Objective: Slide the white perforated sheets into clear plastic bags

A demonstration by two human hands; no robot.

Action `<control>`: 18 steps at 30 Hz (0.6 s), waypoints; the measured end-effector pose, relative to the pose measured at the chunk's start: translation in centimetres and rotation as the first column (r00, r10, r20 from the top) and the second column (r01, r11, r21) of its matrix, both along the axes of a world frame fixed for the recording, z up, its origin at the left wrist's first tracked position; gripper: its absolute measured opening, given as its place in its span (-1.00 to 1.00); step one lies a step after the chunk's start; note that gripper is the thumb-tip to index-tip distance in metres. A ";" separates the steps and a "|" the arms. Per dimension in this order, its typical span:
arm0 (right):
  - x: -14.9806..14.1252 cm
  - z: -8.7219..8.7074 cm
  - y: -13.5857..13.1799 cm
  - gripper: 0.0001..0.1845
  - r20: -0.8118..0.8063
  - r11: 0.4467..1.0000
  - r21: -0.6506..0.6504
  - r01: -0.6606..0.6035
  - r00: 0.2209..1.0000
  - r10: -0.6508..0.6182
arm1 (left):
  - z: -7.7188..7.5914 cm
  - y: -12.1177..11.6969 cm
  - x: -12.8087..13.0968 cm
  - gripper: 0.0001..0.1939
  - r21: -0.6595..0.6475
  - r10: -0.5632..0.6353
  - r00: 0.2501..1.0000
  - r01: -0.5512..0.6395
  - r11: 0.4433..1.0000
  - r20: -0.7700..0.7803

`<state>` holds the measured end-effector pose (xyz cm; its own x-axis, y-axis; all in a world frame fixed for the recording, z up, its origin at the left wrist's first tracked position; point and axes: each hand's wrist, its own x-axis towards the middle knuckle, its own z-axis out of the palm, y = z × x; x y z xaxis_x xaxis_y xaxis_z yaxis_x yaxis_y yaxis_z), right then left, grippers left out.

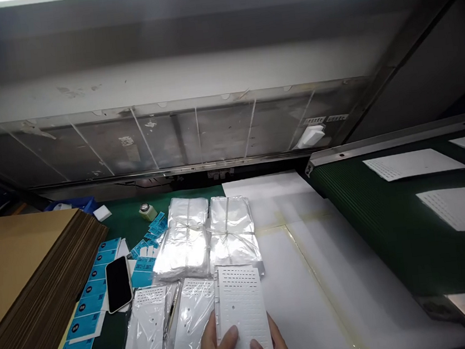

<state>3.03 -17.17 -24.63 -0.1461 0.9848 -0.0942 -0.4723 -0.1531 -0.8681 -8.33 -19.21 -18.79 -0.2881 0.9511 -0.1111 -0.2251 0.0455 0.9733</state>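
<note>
A stack of white slotted panels (241, 291) is upright between my two hands near the bottom of the view. My left hand (215, 344) grips its left side, thumb on the front face. On the right edge, my right hand (277, 346) closes round it, its thumb also on the face. Left of the stack lie two clear bags with white slotted panels inside, one bagged panel (192, 313) close by my left hand and another bagged panel (146, 324) farther left. Two tied bundles of clear plastic bags (230, 230) rest just behind.
Stacked brown cardboard (28, 265) fills the left side. A phone (118, 284) lies beside blue labels (90, 305). Behind stands a small bottle (147, 211). At right, a green conveyor belt (368, 226) carries loose white panels (418, 163). White sheeting (297, 301) with yellowed tape covers the table's right.
</note>
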 end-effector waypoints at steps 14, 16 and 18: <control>5.7 5.3 0.4 -0.04 0.087 0.987 -0.160 -0.027 0.995 0.041 | 3.6 1.1 -0.5 -0.44 -0.095 0.107 0.945 -0.081 0.992 0.309; 7.9 6.0 1.2 0.00 0.074 0.983 -0.170 -0.062 0.994 0.075 | 4.6 1.4 -1.5 -0.42 -0.097 0.063 0.937 -0.032 0.995 0.343; 10.6 7.5 2.5 -0.06 0.158 0.987 -0.092 -0.132 0.977 0.145 | 6.1 1.5 -2.6 -0.44 -0.105 -0.018 0.928 0.061 0.993 0.372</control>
<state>13.63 -14.67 -17.17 -0.2567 0.9442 -0.2062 -0.2944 -0.2796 -0.9138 -10.97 -17.73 -12.72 -0.1687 0.9359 -0.3091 -0.5636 0.1657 0.8093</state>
